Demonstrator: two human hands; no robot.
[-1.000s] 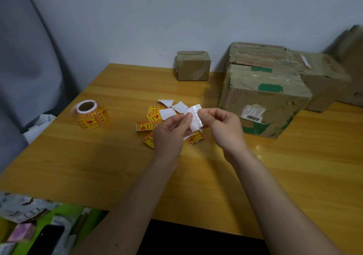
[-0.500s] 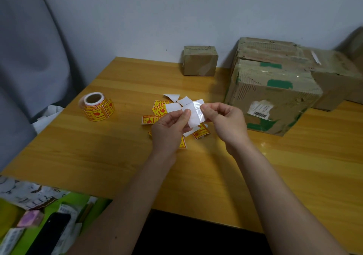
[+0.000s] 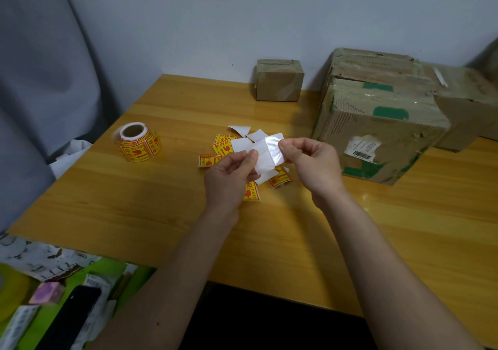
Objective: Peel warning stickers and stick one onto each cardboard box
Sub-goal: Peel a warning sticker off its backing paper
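Both hands, left (image 3: 229, 171) and right (image 3: 310, 161), pinch one sticker (image 3: 268, 151), still peeling. No label shows on boxes (image 3: 377, 134) at 2 o'clock.

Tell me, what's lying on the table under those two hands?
Loose yellow warning stickers and white backing scraps lie on the table beneath the left hand and right hand. Both hands pinch a sticker piece, covering part of the pile.
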